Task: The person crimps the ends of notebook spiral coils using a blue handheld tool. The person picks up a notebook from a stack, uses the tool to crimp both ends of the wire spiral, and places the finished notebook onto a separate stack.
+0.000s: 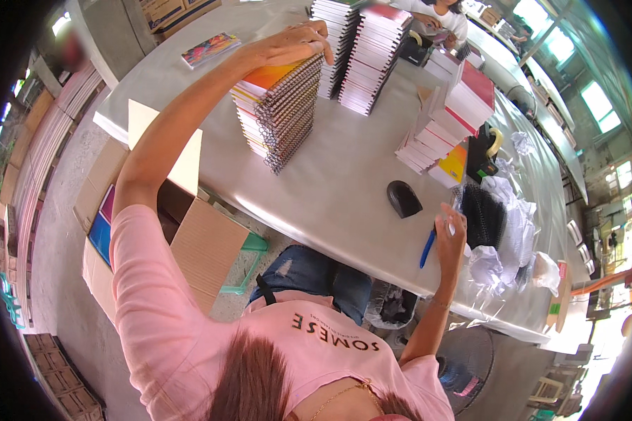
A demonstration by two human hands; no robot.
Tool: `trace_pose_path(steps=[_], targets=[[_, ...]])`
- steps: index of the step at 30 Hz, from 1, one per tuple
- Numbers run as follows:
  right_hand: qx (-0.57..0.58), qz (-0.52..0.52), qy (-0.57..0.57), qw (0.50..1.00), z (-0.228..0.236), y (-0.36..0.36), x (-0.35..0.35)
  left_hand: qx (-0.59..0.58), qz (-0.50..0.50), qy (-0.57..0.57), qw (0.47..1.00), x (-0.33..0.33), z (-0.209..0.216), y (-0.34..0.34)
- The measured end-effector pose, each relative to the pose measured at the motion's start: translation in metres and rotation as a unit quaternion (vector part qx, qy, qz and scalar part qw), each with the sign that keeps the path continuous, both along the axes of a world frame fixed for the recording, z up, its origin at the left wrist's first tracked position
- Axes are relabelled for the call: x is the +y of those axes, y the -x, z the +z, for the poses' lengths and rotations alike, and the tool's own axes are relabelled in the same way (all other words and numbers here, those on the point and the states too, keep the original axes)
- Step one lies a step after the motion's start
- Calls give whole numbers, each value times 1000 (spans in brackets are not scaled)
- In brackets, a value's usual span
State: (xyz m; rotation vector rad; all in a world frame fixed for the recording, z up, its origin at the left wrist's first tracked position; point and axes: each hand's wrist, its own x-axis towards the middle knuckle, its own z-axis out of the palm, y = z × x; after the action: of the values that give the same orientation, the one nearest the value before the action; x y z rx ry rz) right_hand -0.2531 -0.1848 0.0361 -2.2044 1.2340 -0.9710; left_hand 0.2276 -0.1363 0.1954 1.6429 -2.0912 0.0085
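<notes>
My left hand (291, 46) reaches to the top of a stack of spiral notebooks (286, 112) with orange covers. Its fingers bend over the bound edge at the top, closed on the uppermost spiral notebook. The wire coils face right. At the table's near right, my right hand (453, 235) is raised with its fingers loosely bent and apart. Beside its thumb is a blue pen (427, 250), slanting toward the table edge. A black, rounded object like a computer mouse (404, 199) lies just beyond that hand.
Two tall book stacks (374, 59) stand behind the notebooks. More red-covered books (448, 116) are piled at right, near a tape dispenser (486, 151), black binding coils (483, 216) and crumpled plastic (509, 210). An open carton (207, 242) stands at left. Another person (442, 21) sits across.
</notes>
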Motion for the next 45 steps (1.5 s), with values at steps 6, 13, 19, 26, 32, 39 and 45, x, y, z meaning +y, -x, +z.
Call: trace_pose_path(steps=[6, 13, 19, 26, 32, 39, 45], targets=[[-5, 9, 143, 990, -14, -25, -78, 3, -17, -32, 999, 5, 2, -3], [151, -20, 184, 971, -33, -46, -143, -95, 70, 126, 985, 6, 1, 13], [177, 10, 219, 960, -16, -43, -129, 51, -50, 170, 983, 68, 22, 115], [14, -171, 150, 974, 34, -26, -108, 456, -131, -87, 876, 59, -87, 207], [-163, -185, 290, 924, 44, -27, 18, 757, -140, -180, 613, 47, -111, 273], [75, 78, 291, 951, 15, -24, 66, 670, -28, -144, 728, 66, -137, 253], [115, -298, 270, 908, -4, 84, -49, 341, 19, -110, 934, 83, -137, 212]])
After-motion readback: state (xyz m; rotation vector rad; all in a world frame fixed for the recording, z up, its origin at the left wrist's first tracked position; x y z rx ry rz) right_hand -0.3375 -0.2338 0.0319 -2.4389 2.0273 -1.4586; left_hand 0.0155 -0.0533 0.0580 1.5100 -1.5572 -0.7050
